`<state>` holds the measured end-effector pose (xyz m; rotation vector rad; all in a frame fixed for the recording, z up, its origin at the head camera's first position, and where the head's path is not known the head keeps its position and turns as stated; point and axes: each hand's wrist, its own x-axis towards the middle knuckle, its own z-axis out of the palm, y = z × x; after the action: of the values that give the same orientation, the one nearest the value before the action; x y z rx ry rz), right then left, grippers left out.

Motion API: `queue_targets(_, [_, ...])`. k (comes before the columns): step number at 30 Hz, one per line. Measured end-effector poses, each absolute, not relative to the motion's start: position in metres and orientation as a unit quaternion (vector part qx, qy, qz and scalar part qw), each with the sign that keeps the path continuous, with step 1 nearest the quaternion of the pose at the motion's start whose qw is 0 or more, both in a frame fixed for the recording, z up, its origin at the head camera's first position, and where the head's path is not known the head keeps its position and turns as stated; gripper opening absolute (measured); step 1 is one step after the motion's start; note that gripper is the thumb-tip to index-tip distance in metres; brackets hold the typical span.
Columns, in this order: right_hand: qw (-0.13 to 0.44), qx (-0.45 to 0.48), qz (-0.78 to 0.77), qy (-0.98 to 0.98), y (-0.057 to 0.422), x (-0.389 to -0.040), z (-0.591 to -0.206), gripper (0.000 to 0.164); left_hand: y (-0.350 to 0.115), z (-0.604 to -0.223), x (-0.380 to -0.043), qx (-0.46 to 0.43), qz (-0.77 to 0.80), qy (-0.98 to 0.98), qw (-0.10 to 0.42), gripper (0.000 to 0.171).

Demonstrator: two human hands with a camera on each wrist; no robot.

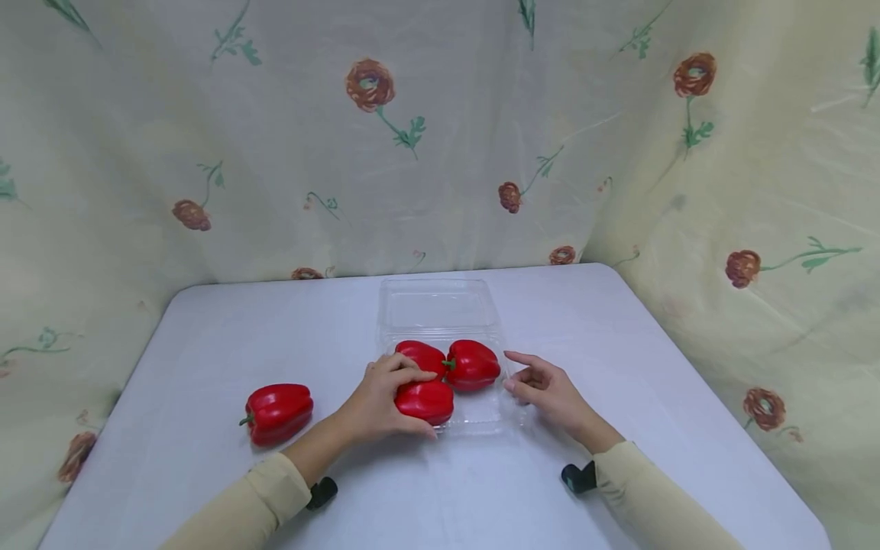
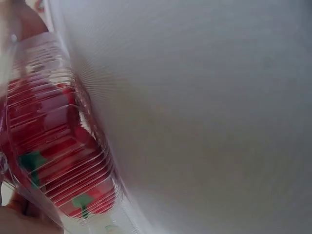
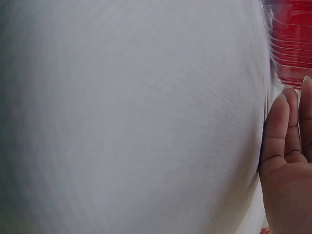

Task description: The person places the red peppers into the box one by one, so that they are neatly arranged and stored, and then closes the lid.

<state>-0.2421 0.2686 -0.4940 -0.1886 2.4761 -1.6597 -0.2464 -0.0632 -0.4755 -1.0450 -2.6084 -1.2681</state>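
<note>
A clear plastic clamshell box [image 1: 477, 412] lies open, its lid [image 1: 436, 307] folded back toward the far side. Three red bell peppers are in its base: a front-left pepper [image 1: 424, 402], a back-left one [image 1: 418, 353] and a right one [image 1: 474, 365] with a green stem. My left hand [image 1: 378, 401] grips the front-left pepper, thumb at its near side and fingers over its far side. The left wrist view looks through the ribbed box wall [image 2: 41, 51] at the peppers. At the box's right edge is my right hand [image 1: 550, 391], its fingers extended near the wall.
One more red bell pepper [image 1: 278, 415] lies on the white table [image 1: 227, 336], left of the box and beside my left forearm. A flower-patterned curtain [image 1: 447, 153] hangs behind the table and along its sides.
</note>
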Motion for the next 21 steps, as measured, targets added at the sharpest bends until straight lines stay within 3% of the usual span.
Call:
queue_targets(13, [0.077,-0.069,-0.567,0.817,0.268,-0.241,-0.493,0.060,-0.064,-0.472,-0.252,-0.320,-0.346,-0.881,0.024,0.076])
queue_targets(21, [0.080,-0.071,-0.566,0.817,0.268,-0.242,-0.492,0.060,-0.069,-0.460,-0.252,-0.295,-0.361,-0.885,-0.008,0.079])
